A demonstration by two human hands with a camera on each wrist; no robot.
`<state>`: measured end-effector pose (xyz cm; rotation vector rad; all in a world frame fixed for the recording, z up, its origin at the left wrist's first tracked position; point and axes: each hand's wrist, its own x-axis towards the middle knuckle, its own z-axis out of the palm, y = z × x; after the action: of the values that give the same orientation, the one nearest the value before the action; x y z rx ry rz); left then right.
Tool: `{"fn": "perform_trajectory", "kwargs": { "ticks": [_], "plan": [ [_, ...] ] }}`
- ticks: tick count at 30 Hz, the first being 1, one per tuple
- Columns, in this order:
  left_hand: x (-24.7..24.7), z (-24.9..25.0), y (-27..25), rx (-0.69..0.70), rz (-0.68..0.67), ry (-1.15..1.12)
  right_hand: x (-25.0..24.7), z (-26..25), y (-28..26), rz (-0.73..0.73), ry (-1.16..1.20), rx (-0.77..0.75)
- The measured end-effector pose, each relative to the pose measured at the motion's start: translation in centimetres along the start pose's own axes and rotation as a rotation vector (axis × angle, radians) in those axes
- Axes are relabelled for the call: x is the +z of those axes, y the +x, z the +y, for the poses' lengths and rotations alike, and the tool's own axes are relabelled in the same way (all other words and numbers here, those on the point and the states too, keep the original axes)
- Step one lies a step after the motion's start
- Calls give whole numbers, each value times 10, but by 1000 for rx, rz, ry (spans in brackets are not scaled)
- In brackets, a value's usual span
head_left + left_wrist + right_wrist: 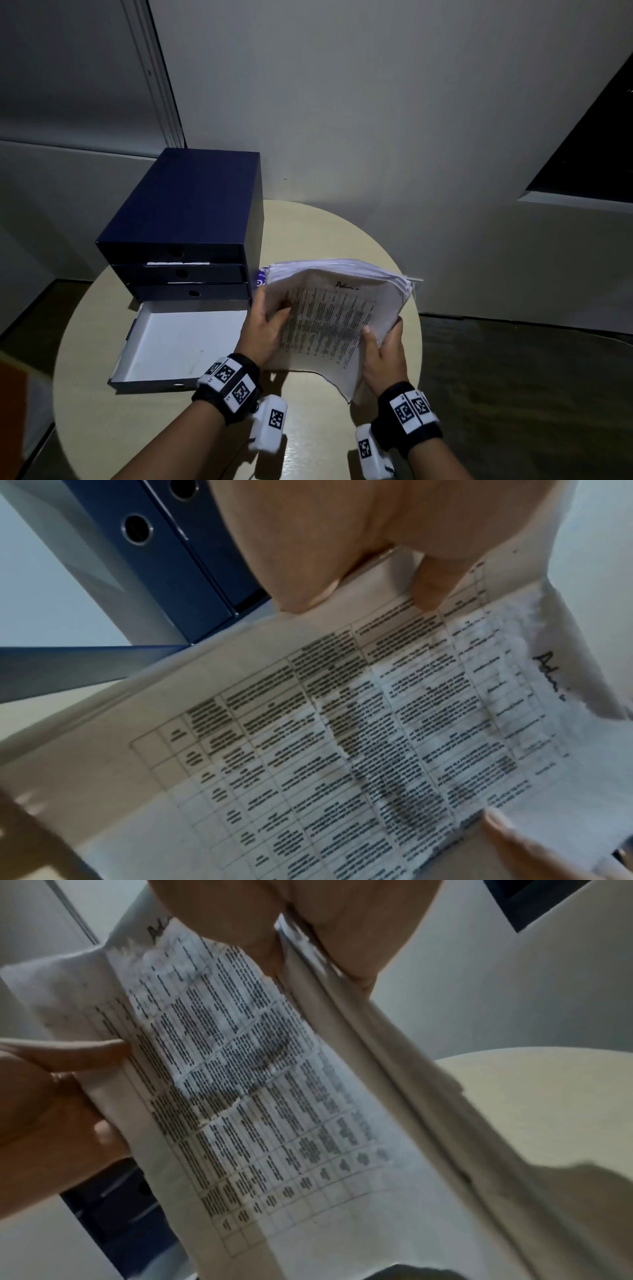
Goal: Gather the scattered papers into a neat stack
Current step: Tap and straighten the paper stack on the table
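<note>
A thick bundle of white papers [335, 318] with a printed table on the top sheet is held tilted above the round table. My left hand [265, 323] grips its left edge, thumb on the printed face. My right hand [385, 349] grips the right edge, thumb on top and fingers behind. The left wrist view shows the printed sheet [342, 737] with my left hand's fingers [304, 588] at its edge. The right wrist view shows the sheet [240, 1083] and the bundle's layered edge pinched by my right hand's fingers [267, 953]. The sheet edges are uneven and fanned at the top right.
A dark blue drawer cabinet [185, 219] stands at the left of the beige round table [318, 428]. Its bottom drawer [178, 346] is pulled out, white inside and holding nothing. A small purple item [261, 277] peeks out behind the papers. A grey wall rises behind.
</note>
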<state>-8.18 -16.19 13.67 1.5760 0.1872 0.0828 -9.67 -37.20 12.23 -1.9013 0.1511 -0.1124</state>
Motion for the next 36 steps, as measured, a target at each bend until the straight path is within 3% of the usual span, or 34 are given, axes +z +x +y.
{"fn": "perform_trajectory", "kwargs": {
  "ticks": [3,7,12,18,20,24,26,28,30,32,34,35,36],
  "plan": [
    [0,-5,-5,1,33,-42,-2,-3,1,67,8,-32],
    [-2,-12,-9,20,13,16,1,9,0,-28,-48,28],
    [-9,-9,3,-3,28,21,-9,8,5,36,-51,3],
    [-2,0,1,2,54,-134,-5,3,8,36,18,4],
    [0,-2,-1,-22,17,-163,-4,8,6,-16,14,30],
    [6,-10,1,-91,-20,-15,0,23,7,-101,-98,88],
    [3,-10,3,13,92,147,-6,22,11,-29,-160,26],
    [-1,1,8,246,286,313,-17,11,20,18,-254,-106],
    [-9,22,16,416,347,553,-29,-6,31,-8,-359,-252],
    [-18,46,22,487,146,728,-40,-28,35,-98,-461,-366],
    [-28,50,33,432,-218,661,-48,-44,38,-189,-586,-466],
    [-31,47,37,384,-339,590,-50,-51,40,-215,-637,-507],
    [-32,43,36,342,-365,520,-51,-56,41,-219,-667,-546]
  ]
}}
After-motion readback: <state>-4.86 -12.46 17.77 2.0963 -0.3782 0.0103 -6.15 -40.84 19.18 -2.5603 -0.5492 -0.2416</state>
